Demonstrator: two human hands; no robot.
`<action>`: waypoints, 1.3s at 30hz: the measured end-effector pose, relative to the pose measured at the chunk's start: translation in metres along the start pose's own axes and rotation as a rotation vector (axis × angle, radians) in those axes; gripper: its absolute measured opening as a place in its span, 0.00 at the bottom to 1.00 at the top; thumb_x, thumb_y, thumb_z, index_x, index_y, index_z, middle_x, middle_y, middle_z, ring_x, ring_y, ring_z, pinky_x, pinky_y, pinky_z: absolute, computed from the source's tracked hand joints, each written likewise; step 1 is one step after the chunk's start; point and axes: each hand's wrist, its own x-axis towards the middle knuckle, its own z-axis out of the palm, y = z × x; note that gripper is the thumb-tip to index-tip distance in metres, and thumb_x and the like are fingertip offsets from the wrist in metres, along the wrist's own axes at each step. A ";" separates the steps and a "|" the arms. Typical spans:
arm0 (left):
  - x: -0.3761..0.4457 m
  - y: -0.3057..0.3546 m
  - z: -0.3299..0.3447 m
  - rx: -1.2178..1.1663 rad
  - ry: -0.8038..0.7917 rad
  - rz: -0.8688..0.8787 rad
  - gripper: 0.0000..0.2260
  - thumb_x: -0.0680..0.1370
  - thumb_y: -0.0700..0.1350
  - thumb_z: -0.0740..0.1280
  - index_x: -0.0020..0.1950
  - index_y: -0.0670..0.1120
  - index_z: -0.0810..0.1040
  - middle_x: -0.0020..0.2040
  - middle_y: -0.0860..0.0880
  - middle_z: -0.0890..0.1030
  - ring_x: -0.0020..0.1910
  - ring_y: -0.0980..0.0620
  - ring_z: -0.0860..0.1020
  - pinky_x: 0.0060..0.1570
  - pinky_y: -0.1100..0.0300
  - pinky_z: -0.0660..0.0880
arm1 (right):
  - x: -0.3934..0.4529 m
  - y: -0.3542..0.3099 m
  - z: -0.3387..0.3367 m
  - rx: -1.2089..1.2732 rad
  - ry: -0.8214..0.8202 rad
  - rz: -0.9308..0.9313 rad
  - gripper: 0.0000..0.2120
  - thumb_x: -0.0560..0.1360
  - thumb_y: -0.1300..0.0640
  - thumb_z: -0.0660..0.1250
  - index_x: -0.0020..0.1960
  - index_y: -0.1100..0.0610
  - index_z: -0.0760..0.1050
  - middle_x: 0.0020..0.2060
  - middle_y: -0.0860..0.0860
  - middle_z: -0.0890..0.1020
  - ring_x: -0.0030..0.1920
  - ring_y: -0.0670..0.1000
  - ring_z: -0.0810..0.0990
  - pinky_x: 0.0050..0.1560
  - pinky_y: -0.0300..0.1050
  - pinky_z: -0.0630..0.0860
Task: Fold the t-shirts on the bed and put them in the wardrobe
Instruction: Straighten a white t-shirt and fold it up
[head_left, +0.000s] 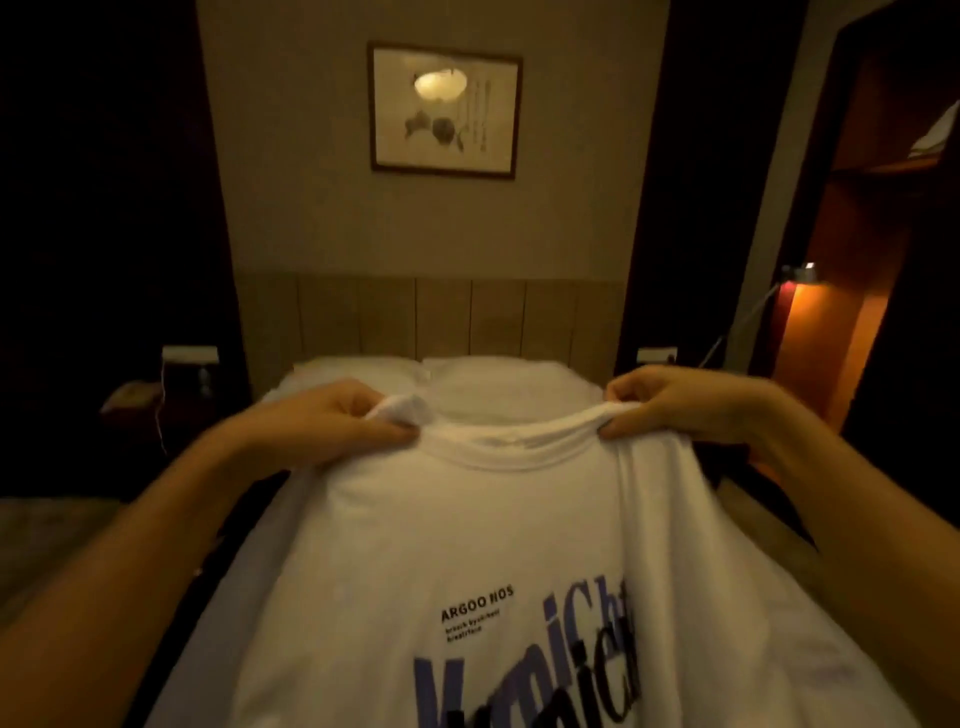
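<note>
Both hands, left hand (332, 421) and right hand (675, 402), pinch a white t-shirt (467, 530) over the bed (493, 384).

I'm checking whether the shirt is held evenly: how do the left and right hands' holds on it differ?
The left hand bunches a wad of the white t-shirt that pokes out above its fingers; the right hand pinches the cloth flatter. The left hand sits slightly lower than the right. Both grip beside the collar, holding the shirt above the bed.

Your left hand (332, 421) and right hand (680, 402) are bare: no gloves, rings or watch show. Both forearms are uncovered to the frame's edge, with no sleeve visible.
</note>
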 end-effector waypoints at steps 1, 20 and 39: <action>0.010 -0.031 0.019 0.035 -0.022 -0.044 0.11 0.77 0.51 0.71 0.45 0.45 0.86 0.40 0.50 0.85 0.40 0.52 0.83 0.40 0.61 0.77 | 0.014 0.024 0.019 -0.013 -0.011 0.060 0.08 0.71 0.55 0.76 0.47 0.56 0.80 0.46 0.54 0.83 0.48 0.54 0.83 0.51 0.46 0.81; 0.215 -0.372 0.216 0.162 0.178 -0.449 0.20 0.79 0.58 0.66 0.27 0.56 0.73 0.28 0.56 0.74 0.34 0.52 0.76 0.34 0.56 0.69 | 0.307 0.327 0.213 -0.345 0.162 0.286 0.16 0.76 0.43 0.68 0.46 0.55 0.68 0.36 0.52 0.75 0.39 0.56 0.75 0.34 0.46 0.65; 0.414 -0.558 0.269 0.229 0.139 -0.723 0.26 0.77 0.63 0.66 0.26 0.48 0.70 0.25 0.48 0.70 0.29 0.48 0.71 0.29 0.59 0.60 | 0.557 0.465 0.261 -0.535 0.026 0.233 0.16 0.78 0.43 0.65 0.48 0.56 0.67 0.41 0.56 0.74 0.43 0.59 0.76 0.39 0.46 0.63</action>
